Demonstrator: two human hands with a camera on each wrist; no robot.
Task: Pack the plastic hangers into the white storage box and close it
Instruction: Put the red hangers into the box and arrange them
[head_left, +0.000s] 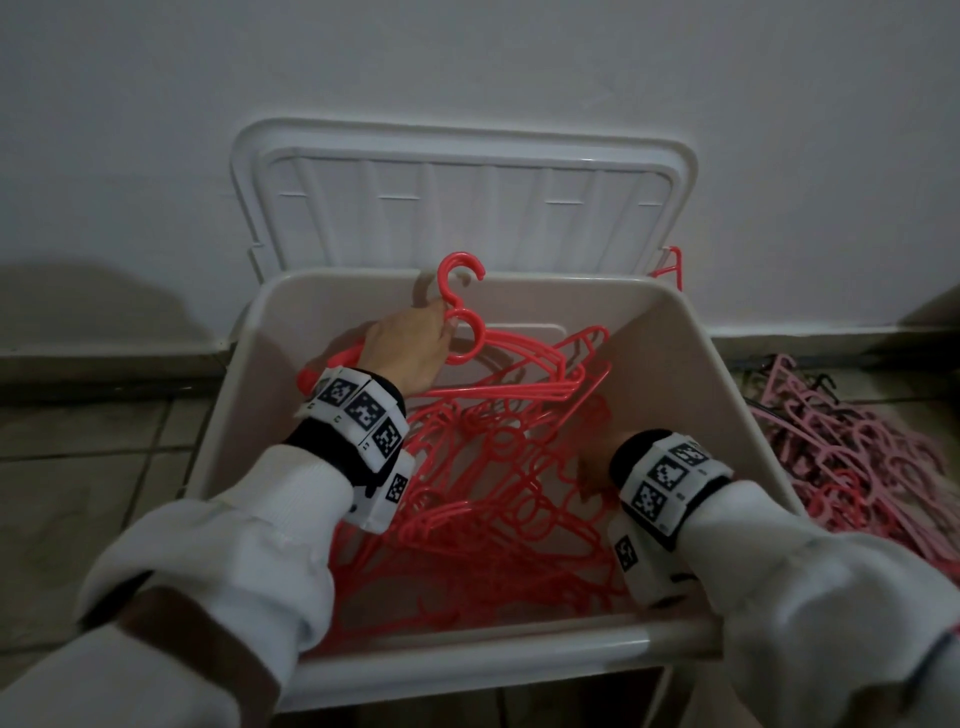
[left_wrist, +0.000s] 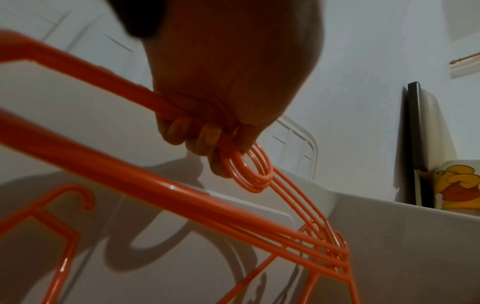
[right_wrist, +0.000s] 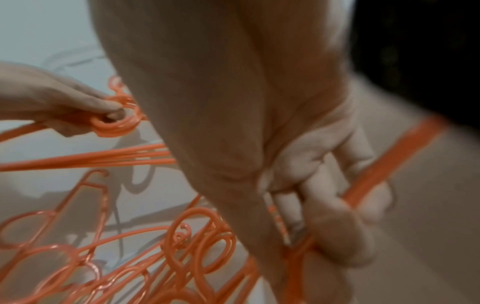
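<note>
Now head: left hand (head_left: 410, 348) grips hanger bundle (head_left: 511, 371) by its necks over open box (head_left: 691, 353), lid (head_left: 462, 202) up | left wrist: fingers (left_wrist: 205, 137) curl round necks; lower flat | right wrist: right hand (right_wrist: 319, 205) grips hanger bar (right_wrist: 384, 164); seat ends inside walls.

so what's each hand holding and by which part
Left hand grips a bunch of red hangers at the neck below the hooks. Right hand grips a hanger bar inside the box.

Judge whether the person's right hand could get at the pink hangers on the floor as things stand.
Probably not yet: the right hand grips a hanger inside the white box, whose wall stands between it and the pink pile.
</note>
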